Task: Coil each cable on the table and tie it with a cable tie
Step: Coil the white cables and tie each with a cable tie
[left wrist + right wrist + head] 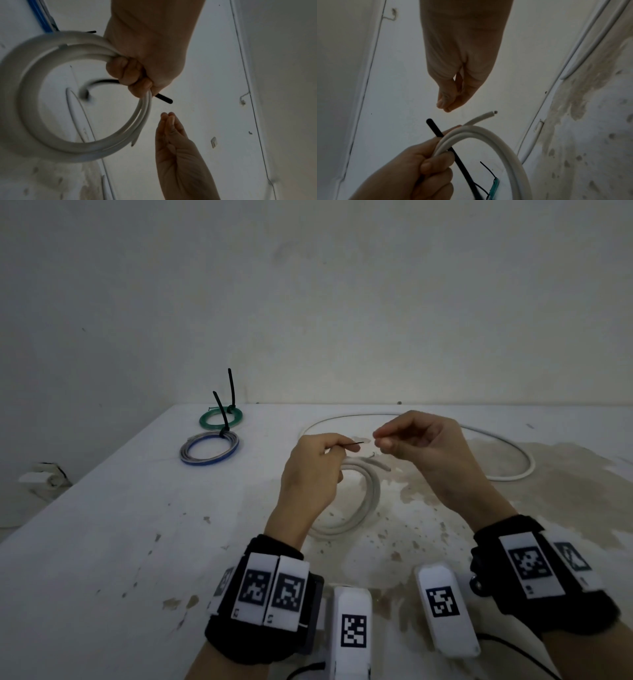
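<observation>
My left hand [337,448] grips a white cable coil [371,494] of about two loops above the table, together with a black cable tie [352,444] whose tip pokes out to the right. The left wrist view shows the left hand [137,81] closed round the coil [25,94] and the tie [163,98]. The right hand [380,438] hovers just right of the tie's tip, fingertips brought together, holding nothing. In the right wrist view its fingertips [447,106] sit a short gap above the tie [435,128]; the coil's cut end [488,115] sticks out beside it.
A long loose white cable [513,460] curves across the far right of the stained white table [102,542]. At the far left lie a green coil [221,419] and a blue-and-grey coil [209,450], each with a black tie. A wall stands close behind.
</observation>
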